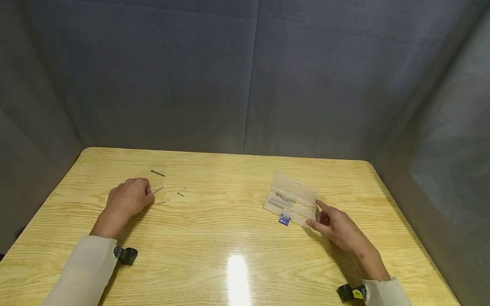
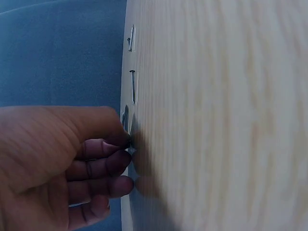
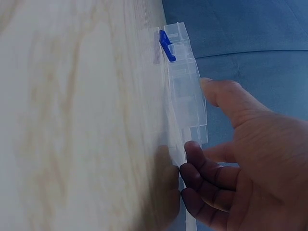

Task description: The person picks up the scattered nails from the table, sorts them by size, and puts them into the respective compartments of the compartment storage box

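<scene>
At the left of the table my left hand (image 1: 130, 196) has its thumb and fingertips on the wood and pinches the end of a thin nail (image 1: 158, 189); in the left wrist view the fingers hide part of it. Several other nails lie nearby, including a darker, longer nail (image 1: 158, 173) behind the hand and a short nail (image 1: 180, 194) to its right. My right hand (image 1: 338, 227) grips the right end of a clear plastic case (image 1: 294, 185), thumb on the near side and index finger on the far side. The case lies with its lid back, and a few long nails (image 1: 285, 198) are inside.
A blue latch (image 1: 284, 219) sticks out from the front of the case. The wooden table (image 1: 214, 221) runs back to a grey curtain (image 1: 191, 85), which also stands along both sides. Bright glare falls on the table's near middle.
</scene>
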Demonstrator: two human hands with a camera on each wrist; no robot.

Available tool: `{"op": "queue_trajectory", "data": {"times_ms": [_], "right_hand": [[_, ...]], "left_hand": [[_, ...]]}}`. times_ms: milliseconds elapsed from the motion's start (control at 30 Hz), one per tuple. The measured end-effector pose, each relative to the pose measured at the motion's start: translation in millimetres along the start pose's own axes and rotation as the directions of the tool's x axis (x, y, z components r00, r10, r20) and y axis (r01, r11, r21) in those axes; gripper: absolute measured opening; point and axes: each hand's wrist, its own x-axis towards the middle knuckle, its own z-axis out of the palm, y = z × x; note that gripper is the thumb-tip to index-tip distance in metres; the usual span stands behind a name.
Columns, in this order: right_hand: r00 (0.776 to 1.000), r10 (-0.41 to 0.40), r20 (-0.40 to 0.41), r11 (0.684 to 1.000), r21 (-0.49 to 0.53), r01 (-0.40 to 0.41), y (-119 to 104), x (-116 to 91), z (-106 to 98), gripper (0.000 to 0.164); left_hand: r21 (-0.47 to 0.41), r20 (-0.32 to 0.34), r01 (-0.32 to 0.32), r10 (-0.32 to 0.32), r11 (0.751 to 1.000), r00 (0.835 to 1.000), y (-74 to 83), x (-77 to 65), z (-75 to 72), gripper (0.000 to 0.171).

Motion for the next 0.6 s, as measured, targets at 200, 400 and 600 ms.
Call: {"op": "queue_trajectory", "data": {"times_ms": [200, 400, 600], "right_hand": [[1.000, -0.003, 0.003, 1.000, 0.003, 0.003, -1, 0, 0, 0.084], [1.000, -0.002, 0.004, 1.000, 0.001, 0.002, -1, 0, -1, 0.084], [1.000, 0.009, -0.003, 1.000, -0.003, -0.009, -1, 0, 0, 0.085]], "left_hand": [[-0.005, 0.023, 0.002, -0.002, 1.000, 1.000, -0.4, 0.2, 0.3, 0.017], [0.008, -0.050, -0.051, 0.051, 0.999, 0.997, 5.6, -3.3, -0.7, 0.019], [-0.018, -0.063, -0.113, 0.111, 0.993, 0.992, 24.7, -5.3, -4.7, 0.016]]}}
